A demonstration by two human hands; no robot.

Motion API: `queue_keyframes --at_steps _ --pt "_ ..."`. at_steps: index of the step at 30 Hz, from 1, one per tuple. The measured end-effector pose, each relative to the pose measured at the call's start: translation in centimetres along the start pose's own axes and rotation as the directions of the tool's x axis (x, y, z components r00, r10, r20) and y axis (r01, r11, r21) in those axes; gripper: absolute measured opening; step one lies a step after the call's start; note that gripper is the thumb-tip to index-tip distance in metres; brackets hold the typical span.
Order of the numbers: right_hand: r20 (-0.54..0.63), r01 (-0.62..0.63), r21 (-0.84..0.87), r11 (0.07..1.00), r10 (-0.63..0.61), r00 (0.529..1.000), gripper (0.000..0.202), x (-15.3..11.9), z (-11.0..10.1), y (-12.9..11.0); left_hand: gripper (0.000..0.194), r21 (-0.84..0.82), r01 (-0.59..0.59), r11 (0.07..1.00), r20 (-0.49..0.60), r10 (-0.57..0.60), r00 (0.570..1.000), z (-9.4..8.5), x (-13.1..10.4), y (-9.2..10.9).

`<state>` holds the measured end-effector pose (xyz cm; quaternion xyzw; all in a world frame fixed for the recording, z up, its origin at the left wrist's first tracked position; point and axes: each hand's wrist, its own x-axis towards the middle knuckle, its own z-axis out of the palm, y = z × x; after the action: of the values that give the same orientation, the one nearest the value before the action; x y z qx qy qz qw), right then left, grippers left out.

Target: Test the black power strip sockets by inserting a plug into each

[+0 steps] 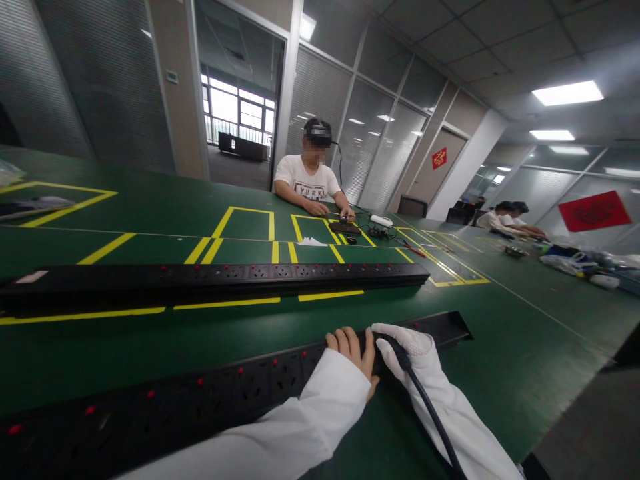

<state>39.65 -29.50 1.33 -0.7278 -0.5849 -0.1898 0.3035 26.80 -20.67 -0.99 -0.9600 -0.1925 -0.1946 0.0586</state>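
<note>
A long black power strip (215, 383), with a row of sockets and red lights, runs slantwise across the near part of the table. My left hand (353, 353), bare below a white sleeve, grips it near its right end, fingers over the far edge. Close beside it, my right hand (407, 350) in a white glove is closed around the plug end of a black power cord (425, 400), against the strip. My fingers hide most of the plug, so I cannot tell how far it sits in a socket. The cord trails down over my right sleeve.
A second black power strip (300, 273) lies farther back on the green table (500, 347), marked with yellow tape (227, 302). Across the table a person (313, 177) handles small parts beside cables (383, 230). Bags and other items (580, 260) lie at the far right.
</note>
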Motion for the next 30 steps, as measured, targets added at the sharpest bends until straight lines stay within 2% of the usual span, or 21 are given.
queue_keyframes --at_steps 5,15,24,30 --pt "0.021 -0.009 -0.028 1.000 0.010 1.000 0.021 0.1 -0.2 -0.3 0.073 0.002 0.005 1.000 0.007 -0.005 1.000 -0.1 0.0 0.0" --pt "0.156 -0.057 -0.151 0.987 0.081 0.984 0.027 0.7 -0.6 -0.8 0.076 -0.001 0.000 1.000 0.003 0.000 1.000 -0.1 0.0 0.0" --pt "0.166 -0.126 -0.065 0.990 0.135 0.977 0.027 1.2 -0.6 -1.3 0.076 -0.006 -0.011 1.000 -0.007 0.011 1.000 0.0 0.0 -0.1" --pt "0.072 -0.030 -0.122 0.992 0.039 0.997 0.025 0.5 -0.3 -0.8 0.071 0.026 -0.015 1.000 0.009 0.015 1.000 -0.2 0.0 -0.2"
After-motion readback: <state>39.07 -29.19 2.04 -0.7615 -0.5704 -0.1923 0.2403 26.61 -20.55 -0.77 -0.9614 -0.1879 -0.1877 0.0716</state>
